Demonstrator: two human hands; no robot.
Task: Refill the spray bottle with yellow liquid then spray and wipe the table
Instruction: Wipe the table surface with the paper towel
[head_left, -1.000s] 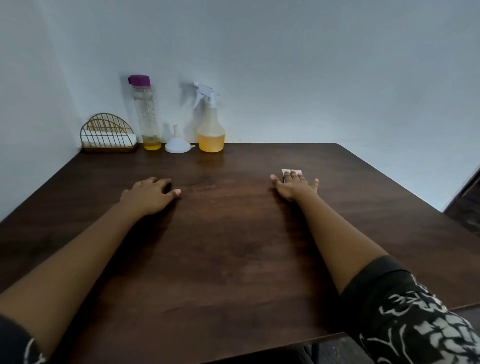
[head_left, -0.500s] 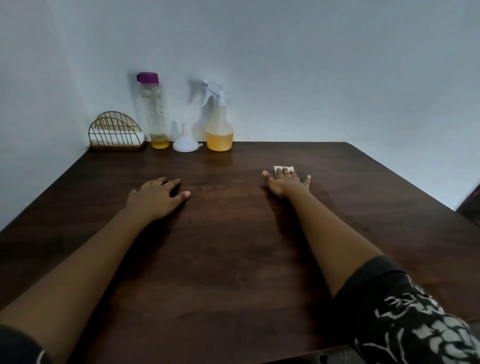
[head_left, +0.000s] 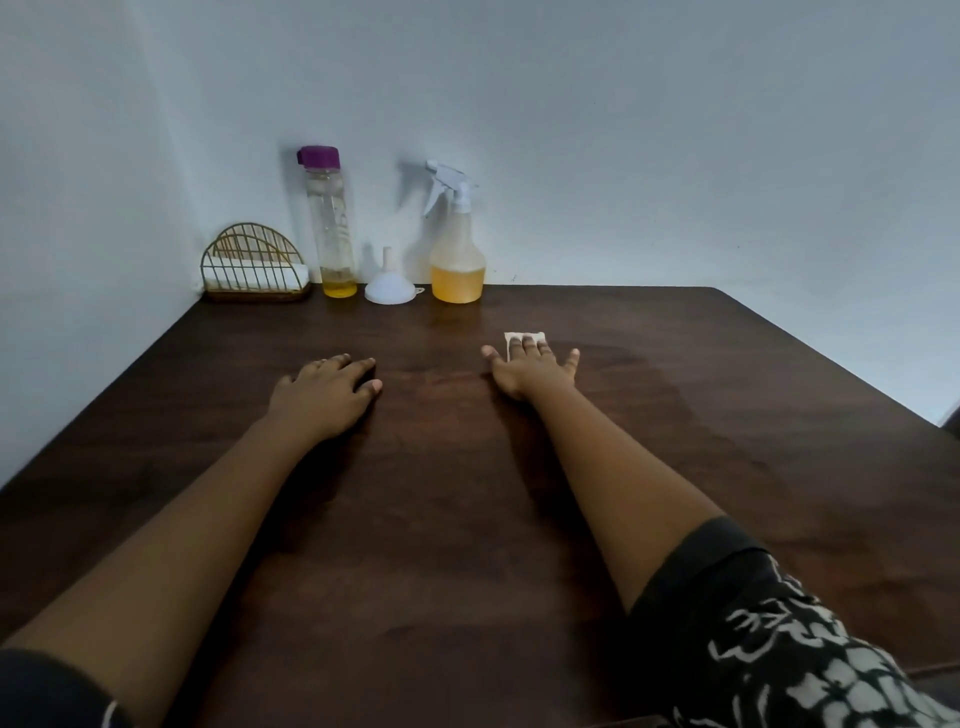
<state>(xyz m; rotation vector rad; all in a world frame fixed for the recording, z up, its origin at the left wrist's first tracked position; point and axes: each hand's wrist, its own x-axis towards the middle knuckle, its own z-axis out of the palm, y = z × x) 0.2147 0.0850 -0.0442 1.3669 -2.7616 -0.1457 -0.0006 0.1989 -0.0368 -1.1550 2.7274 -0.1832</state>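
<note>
On the dark wooden table (head_left: 467, 519) my right hand (head_left: 530, 366) lies flat with spread fingers pressing a small folded white tissue (head_left: 524, 338), only its far edge showing. My left hand (head_left: 324, 387) rests palm down on the bare wood, holding nothing. Against the back wall stands the spray bottle (head_left: 457, 249), white trigger head on, its lower part filled with yellow liquid. Left of it sit an upside-down white funnel (head_left: 389, 286) and a tall clear bottle (head_left: 330, 223) with a purple cap and a little yellow liquid at the bottom.
A gold wire napkin holder (head_left: 254, 267) with white napkins stands in the back left corner, by the walls. The table's right edge runs diagonally at the far right. A faint damp sheen shows on the wood right of my right hand.
My right hand has slid the tissue leftward across the table. My left hand has stayed in place; the camera view has shifted a little.
</note>
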